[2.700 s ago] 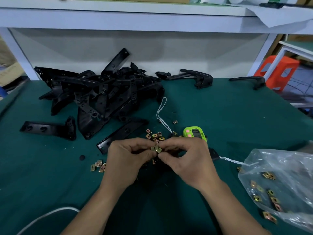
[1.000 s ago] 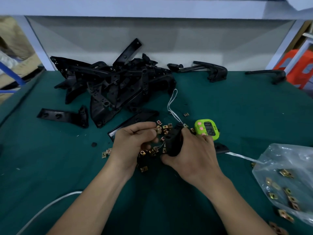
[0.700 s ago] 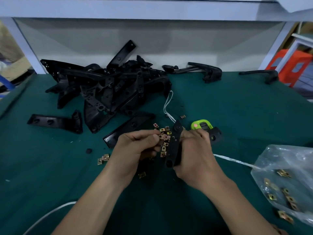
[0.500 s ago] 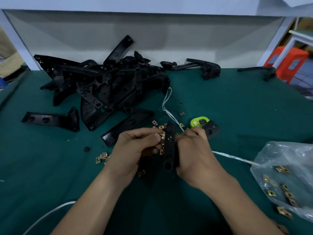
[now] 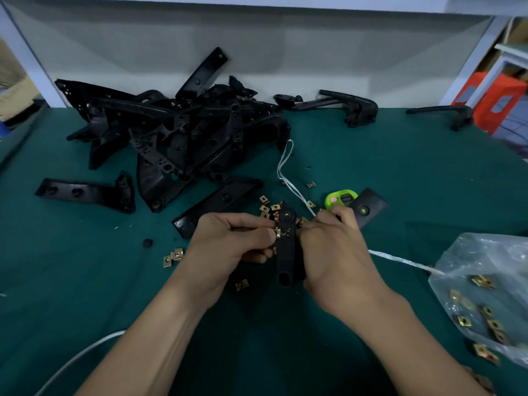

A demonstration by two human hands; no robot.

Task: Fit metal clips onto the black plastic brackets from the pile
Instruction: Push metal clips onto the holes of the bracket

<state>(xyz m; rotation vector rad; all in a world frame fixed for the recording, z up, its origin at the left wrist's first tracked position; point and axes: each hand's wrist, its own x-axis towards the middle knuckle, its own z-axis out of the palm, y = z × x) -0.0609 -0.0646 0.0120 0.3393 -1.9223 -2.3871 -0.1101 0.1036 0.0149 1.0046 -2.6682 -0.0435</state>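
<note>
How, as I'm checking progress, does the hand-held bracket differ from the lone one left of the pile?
The held bracket is gripped by the right hand, lengthwise away from the person; the lone bracket lies untouched, crosswise on the mat. The left hand pinches a clip against the held bracket's edge; the lone bracket shows no clip. Both are black plastic with holes.

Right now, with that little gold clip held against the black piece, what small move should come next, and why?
Probably the left hand should push the metal clip rightward onto the edge of the bracket. The left hand pinches the clip right at that edge, beside a hole, and the right hand grips the bracket from the other side to brace it.
</note>
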